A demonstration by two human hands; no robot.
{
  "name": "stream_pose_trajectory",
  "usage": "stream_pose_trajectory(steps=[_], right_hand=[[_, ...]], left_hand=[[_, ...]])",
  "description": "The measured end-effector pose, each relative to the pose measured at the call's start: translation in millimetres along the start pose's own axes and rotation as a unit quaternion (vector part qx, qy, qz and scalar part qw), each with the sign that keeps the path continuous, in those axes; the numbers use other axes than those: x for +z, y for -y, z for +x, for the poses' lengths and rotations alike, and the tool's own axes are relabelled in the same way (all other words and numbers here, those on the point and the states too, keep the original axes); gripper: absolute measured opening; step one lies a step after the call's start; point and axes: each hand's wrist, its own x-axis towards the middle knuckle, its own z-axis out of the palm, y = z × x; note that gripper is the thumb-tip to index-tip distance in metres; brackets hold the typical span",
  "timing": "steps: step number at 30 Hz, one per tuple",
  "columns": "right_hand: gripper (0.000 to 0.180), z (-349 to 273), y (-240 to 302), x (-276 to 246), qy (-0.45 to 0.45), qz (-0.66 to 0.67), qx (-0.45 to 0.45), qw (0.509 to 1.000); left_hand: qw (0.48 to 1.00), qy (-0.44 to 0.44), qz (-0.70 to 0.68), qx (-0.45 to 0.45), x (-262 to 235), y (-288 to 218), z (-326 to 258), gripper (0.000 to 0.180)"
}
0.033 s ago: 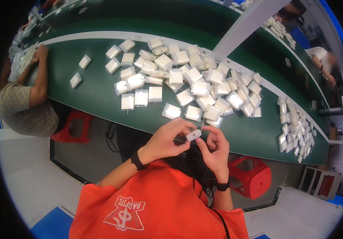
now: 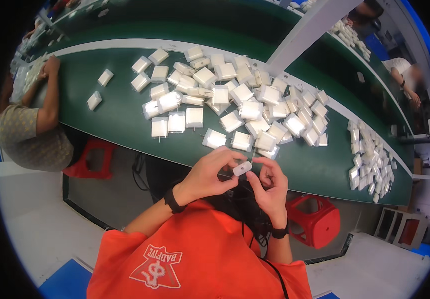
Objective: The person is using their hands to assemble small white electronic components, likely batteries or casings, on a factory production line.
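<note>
Item: small white block (image 2: 242, 168), pinched at its two ends between the fingers (image 2: 231, 158) of the left hand (image 2: 210, 174) and the right hand (image 2: 270, 184), both closed on it, held above the near edge of the green counter (image 2: 120, 119). Beyond: heap of white blocks (image 2: 245, 104) (loosely spread). Risk judged: so light a fingertip pinch might let the piece slip floorward, past the red stool (image 2: 317, 219).
</note>
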Motion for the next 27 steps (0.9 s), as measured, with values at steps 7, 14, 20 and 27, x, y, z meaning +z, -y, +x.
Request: stream_pose_trajectory(steps=[7,14,20,27], right_hand=[[0.024,10.4,0.4,3.1,0.015,0.045,0.000,0.999],[0.022,16.6,1.3,5.7,0.038,0.019,-0.049,0.998],[0.016,16.1,7.6,8.5,0.030,-0.015,-0.046,0.998],[0.014,13.5,2.1,7.0,0.023,-0.019,-0.032,0.999]], left_hand=[[1.000,0.013,0.013,0.000,-3.7,4.3,1.0,0.024],[1.000,0.008,0.007,-0.015,-3.1,4.1,1.1,0.027],[1.000,0.002,0.003,-0.006,-3.6,3.3,0.4,0.031],[0.998,0.016,-0.040,-0.051,-4.4,2.4,0.9,0.043]])
